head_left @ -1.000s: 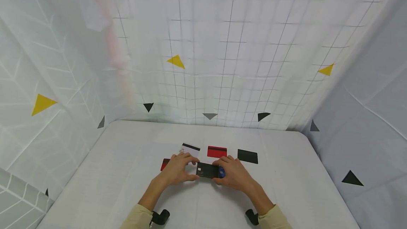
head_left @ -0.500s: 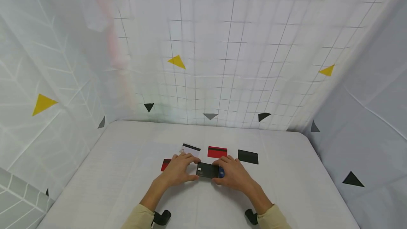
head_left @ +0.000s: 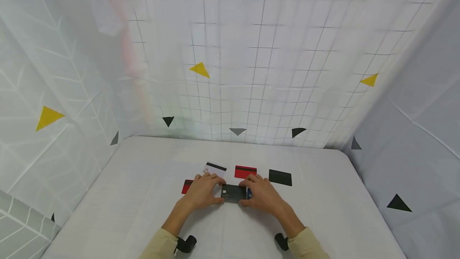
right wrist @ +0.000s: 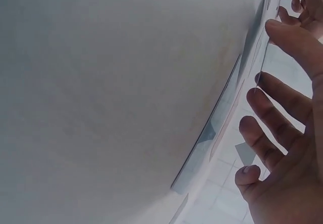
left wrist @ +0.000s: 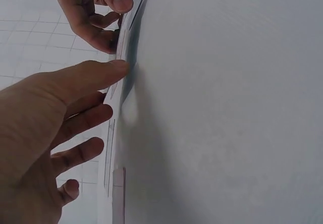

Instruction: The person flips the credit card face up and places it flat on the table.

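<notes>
A black bank card (head_left: 232, 193) with a pale chip and "VIP" lettering is in the middle of the head view, between both hands. My left hand (head_left: 202, 192) pinches its left end, thumb at the near edge and forefinger at the far edge. Its right end is pinched in the same way by my right hand (head_left: 264, 195). A blue card (head_left: 249, 193) shows beneath the right hand, mostly covered. In the right wrist view a card (right wrist: 214, 120) lies nearly edge-on on the table. Beside my left hand is a red card (head_left: 186, 186), partly hidden.
Beyond the hands, a white card (head_left: 215, 168) with a dark stripe, a red striped card (head_left: 245, 172) and a black card (head_left: 280, 177) lie on the white table (head_left: 143, 195). White sheeting (head_left: 237, 63) with coloured triangles hangs around the table.
The black card and my right hand have shifted slightly left, and the card lies straighter. Less of the blue card shows now. The other cards stay put.
</notes>
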`<action>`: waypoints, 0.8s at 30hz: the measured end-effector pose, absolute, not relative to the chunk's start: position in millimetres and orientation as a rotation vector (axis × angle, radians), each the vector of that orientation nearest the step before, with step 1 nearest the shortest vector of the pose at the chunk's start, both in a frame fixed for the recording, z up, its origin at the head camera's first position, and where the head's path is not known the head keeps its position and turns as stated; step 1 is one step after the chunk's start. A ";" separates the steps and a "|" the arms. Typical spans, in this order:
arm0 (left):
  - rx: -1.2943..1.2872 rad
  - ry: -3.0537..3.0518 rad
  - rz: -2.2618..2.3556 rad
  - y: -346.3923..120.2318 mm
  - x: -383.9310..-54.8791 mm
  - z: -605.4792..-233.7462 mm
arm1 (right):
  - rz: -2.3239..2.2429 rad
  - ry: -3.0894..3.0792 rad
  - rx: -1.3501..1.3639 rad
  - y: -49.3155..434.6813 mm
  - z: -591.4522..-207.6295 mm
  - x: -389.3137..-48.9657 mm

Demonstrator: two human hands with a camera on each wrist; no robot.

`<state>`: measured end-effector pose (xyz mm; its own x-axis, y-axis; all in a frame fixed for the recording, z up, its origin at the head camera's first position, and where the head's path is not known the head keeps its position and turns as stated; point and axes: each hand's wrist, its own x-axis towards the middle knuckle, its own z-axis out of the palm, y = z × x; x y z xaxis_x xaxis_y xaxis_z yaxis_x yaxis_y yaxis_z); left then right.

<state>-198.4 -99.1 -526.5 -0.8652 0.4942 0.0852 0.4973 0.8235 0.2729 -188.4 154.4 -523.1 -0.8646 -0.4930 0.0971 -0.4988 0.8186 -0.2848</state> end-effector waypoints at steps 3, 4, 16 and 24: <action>-0.812 -3.003 -0.424 -98.2 -199.8 -525.9 | 0.460 -2.992 0.824 153.2 -521.5 -190.6; -0.810 -3.007 -0.416 -97.9 -200.3 -525.9 | 0.450 -3.003 0.826 153.0 -521.0 -191.6; -0.802 -3.018 -0.365 -94.1 -204.0 -527.9 | 0.422 -3.056 0.821 150.3 -522.5 -197.6; -0.783 -3.051 -0.418 -91.1 -206.4 -524.7 | 0.473 -3.096 0.782 148.2 -521.2 -197.9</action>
<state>-206.4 -91.1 -524.7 -0.8779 0.4779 0.0305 0.4685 0.8439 0.2615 -197.9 148.2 -521.2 -0.8790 -0.4766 -0.0122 -0.4513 0.8400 -0.3013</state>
